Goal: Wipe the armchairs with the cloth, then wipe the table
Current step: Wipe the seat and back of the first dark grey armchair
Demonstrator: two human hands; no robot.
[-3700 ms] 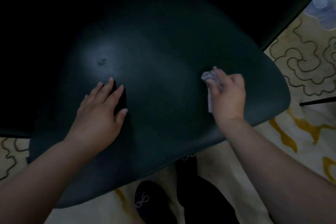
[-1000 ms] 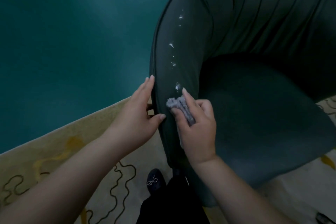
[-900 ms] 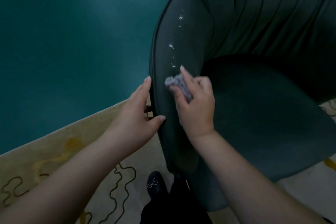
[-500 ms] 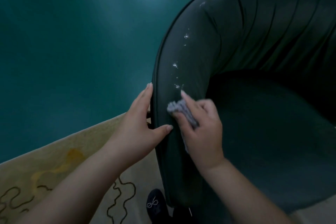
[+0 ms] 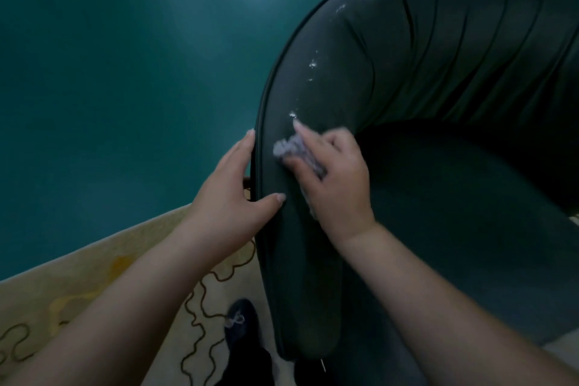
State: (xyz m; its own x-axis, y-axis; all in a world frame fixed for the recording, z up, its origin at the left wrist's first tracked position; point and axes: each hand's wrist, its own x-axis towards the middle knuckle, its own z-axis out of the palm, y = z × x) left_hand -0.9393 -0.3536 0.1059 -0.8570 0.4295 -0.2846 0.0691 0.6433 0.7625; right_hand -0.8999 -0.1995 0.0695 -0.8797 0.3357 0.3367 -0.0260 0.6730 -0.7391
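Observation:
A dark green armchair (image 5: 423, 78) with a curved, pleated back fills the right side. White specks dot the top of its left arm. My right hand (image 5: 332, 175) grips a bunched grey cloth (image 5: 293, 150) and presses it on the inner top of that arm, index finger pointing up toward a speck. My left hand (image 5: 230, 194) holds the arm's outer edge, fingers along the outside and thumb lying across the top. The table is out of view.
A teal wall (image 5: 125, 72) rises behind the chair on the left. A cream rug (image 5: 78, 291) with dark squiggle lines and yellow patches covers the floor. My dark shoe (image 5: 241, 323) stands beside the chair's arm at the bottom.
Earlier both hands lay on the chair's seat. Over the last second my right hand slid the cloth up and down the chair arm; it is now higher than half a second ago. My left hand kept its hold.

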